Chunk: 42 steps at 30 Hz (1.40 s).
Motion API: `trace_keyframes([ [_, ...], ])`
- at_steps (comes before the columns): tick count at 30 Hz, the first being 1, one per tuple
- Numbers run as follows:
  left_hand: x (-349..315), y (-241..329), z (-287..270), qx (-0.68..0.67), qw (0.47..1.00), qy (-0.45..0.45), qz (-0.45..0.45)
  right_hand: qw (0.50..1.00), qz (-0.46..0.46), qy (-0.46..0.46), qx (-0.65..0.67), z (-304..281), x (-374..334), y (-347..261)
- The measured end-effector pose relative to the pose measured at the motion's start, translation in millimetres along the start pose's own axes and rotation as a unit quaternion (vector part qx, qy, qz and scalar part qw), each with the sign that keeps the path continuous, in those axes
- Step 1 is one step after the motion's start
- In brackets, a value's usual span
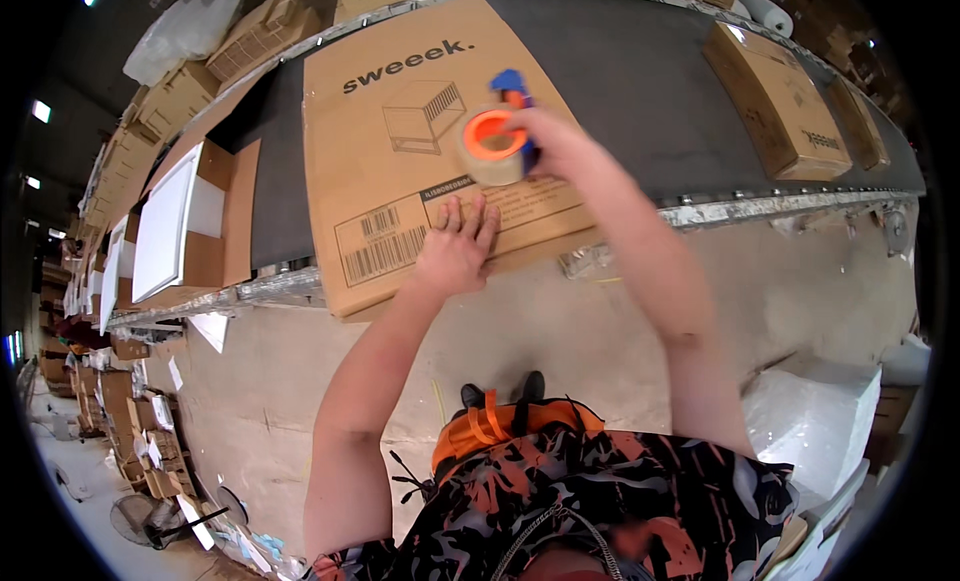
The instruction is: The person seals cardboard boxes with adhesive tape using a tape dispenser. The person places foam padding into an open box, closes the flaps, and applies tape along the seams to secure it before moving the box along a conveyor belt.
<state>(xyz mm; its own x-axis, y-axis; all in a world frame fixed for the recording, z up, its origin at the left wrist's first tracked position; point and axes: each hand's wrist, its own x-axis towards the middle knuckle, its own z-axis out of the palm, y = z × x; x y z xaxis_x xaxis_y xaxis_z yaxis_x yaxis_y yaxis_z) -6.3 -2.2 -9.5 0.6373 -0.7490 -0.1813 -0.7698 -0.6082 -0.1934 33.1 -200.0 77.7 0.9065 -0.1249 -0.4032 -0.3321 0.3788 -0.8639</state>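
Note:
A large flat brown cardboard box (350, 131) lies across the dark conveyor belt, its near end jutting past the belt's edge. Printed on top are a line drawing and barcode labels. My left hand (458, 246) presses on the box near its front edge, fingers stretched out and holding nothing. In my right hand (550, 146) is a tape dispenser (511, 86) with blue parts and an orange hub, carrying a wide roll of tape. It is over the right half of the box, slightly blurred; whether it touches the cardboard I cannot tell.
Another closed carton (775, 101) sits on the belt (630, 71) to the right, a slimmer one (858, 126) beyond it. On the left stands an open carton with white panels (170, 226). A metal rail (740, 211) edges the belt. A floor fan (145, 521) stands lower left.

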Motion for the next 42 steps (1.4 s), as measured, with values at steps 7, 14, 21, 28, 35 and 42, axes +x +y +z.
trace_keyframes([
  [7, 10.2, 10.8, -14.5, 0.016, 1.000, 0.005, 0.011, 0.738, -0.193, 0.174, -0.623, -71.8, -65.3, -24.7],
  [14, 4.9, 1.5, -13.5, -0.026, 0.999, 0.024, 0.008, 0.649, -0.008, -0.025, -0.761, -55.5, -87.2, -5.1],
  [21, 5.2, 19.0, -15.7, 0.024, 0.999, 0.021, 0.022, 0.635, 0.000, 0.023, -0.772, -89.1, -118.6, 105.2],
  [28, 5.1, 12.1, -19.9, 0.009, 1.000, 0.003, 0.001, 0.570, 0.003, -0.052, -0.820, -71.5, -87.0, 129.8],
  [35, 8.4, 19.9, -22.9, 0.007, 1.000, 0.012, 0.010, 0.726, 0.080, 0.016, -0.682, -114.6, -157.1, 260.2],
  [42, 9.3, 11.3, -24.3, 0.002, 1.000, 0.013, 0.014, 0.816, 0.109, 0.168, -0.542, -73.7, -208.7, 283.8],
])
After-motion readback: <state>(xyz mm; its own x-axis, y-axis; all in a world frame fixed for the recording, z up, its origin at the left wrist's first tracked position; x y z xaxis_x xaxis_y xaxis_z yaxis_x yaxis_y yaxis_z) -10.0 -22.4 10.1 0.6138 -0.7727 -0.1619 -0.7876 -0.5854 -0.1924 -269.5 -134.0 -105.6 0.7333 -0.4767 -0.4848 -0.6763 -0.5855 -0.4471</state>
